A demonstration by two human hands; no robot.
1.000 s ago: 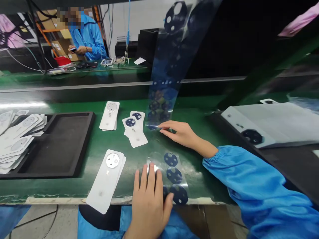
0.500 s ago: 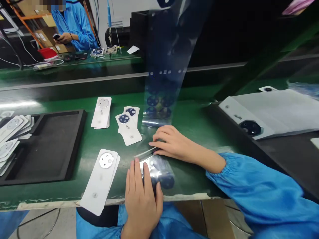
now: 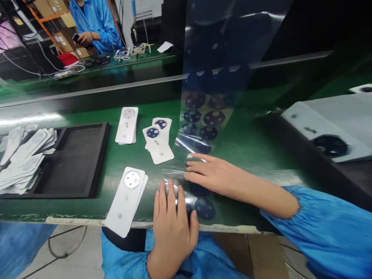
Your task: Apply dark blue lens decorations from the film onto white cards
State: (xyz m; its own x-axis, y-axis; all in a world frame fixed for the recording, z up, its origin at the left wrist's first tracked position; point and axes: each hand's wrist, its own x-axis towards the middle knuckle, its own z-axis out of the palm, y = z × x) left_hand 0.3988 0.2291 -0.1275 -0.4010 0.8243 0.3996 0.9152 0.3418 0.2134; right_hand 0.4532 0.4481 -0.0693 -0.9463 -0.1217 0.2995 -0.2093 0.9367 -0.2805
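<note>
A long clear film strip (image 3: 229,85) printed with dark blue camera-ring shapes runs down across the green table (image 3: 250,151) to the near edge. My left hand (image 3: 174,228) lies flat on its near end, fingers stretched. On the film farther up rests my right hand (image 3: 213,172), fingers extended and slightly apart, thumb mostly hidden. Left of my left hand, a white phone-shaped card (image 3: 124,203) with a silver ring lies on another, overhanging the edge. Beyond it are two more small groups, white cards with dark blue rings (image 3: 161,149) and silver-ringed cards (image 3: 127,126).
A black tray (image 3: 100,159) at the left holds piled white cards (image 3: 26,162). On the right, a black tray (image 3: 286,143) carries a large white printed sheet (image 3: 343,120). Across the bench, a person in blue (image 3: 97,23) holds a phone (image 3: 76,38).
The view has shifted right. My right hand has flattened onto the film, and the near end now lies flatter between my hands. My left hand stays on the film.
</note>
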